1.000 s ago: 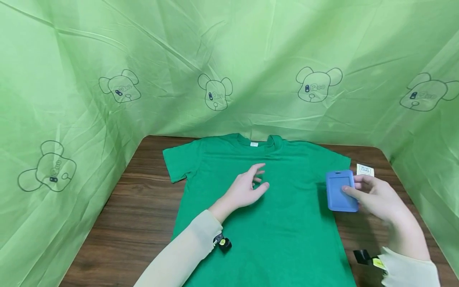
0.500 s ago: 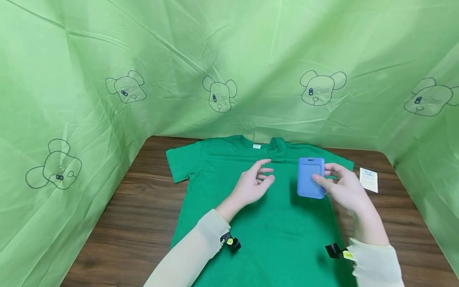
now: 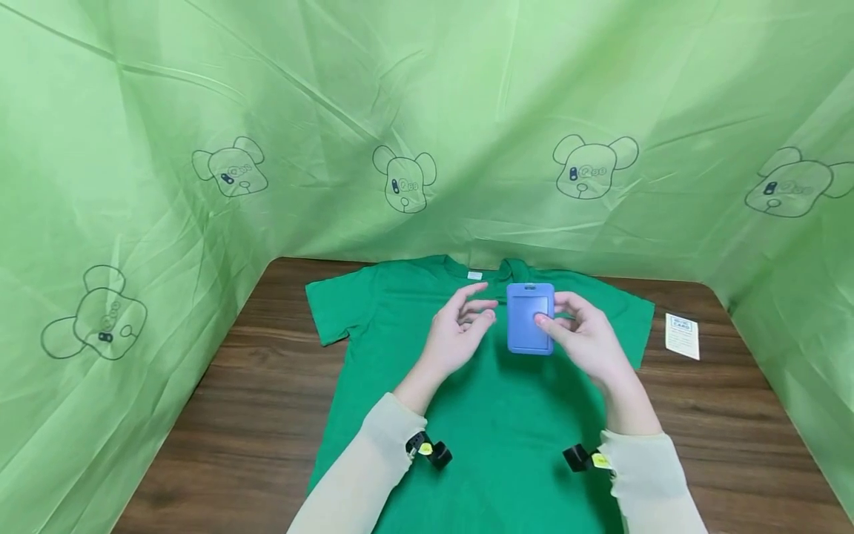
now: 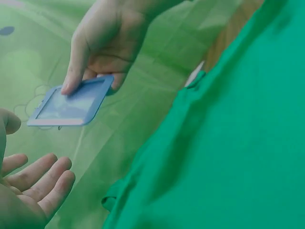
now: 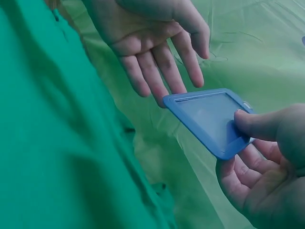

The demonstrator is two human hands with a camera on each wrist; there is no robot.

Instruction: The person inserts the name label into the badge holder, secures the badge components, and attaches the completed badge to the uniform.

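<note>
My right hand pinches a blue card holder between thumb and fingers, lifted above the chest of a green T-shirt spread flat on the wooden table. The holder shows a clear window framed in blue, and my thumb presses one corner of it. My left hand hovers just left of the holder with relaxed fingers and grips nothing. From the left wrist, the holder hangs from my right hand above my left palm.
A small white printed card lies on the table at the right, beyond the shirt's sleeve. Green cloth with bear drawings walls in the table at the back and both sides. Bare wood shows left and right of the shirt.
My right hand has carried the blue holder leftward, from over the shirt's right edge to its chest beside my left hand. My left hand has risen slightly toward it.
</note>
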